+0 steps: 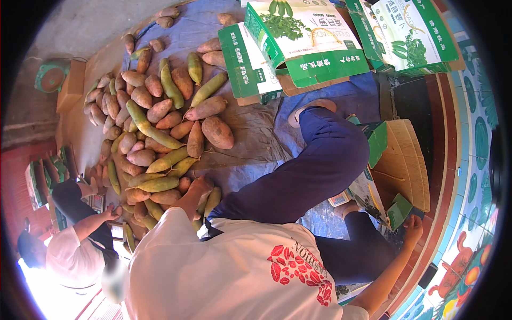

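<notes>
Beside my bent knee stands an open cardboard carton with green flaps and a bare brown inside. My right hand is at its near end, fingers closed on the edge of a green carton flap. To the left, my left hand reaches down at the near edge of a heap of sweet potatoes and long green radishes. Green radishes lie right next to that hand. Its fingers are hidden, so whether it grips one cannot be seen.
Green-and-white printed cartons stand at the far side on a blue tarp. Another carton is at far right. A tiled wall edge curves along the right. At left, another person sits by the heap, one hand extended toward it.
</notes>
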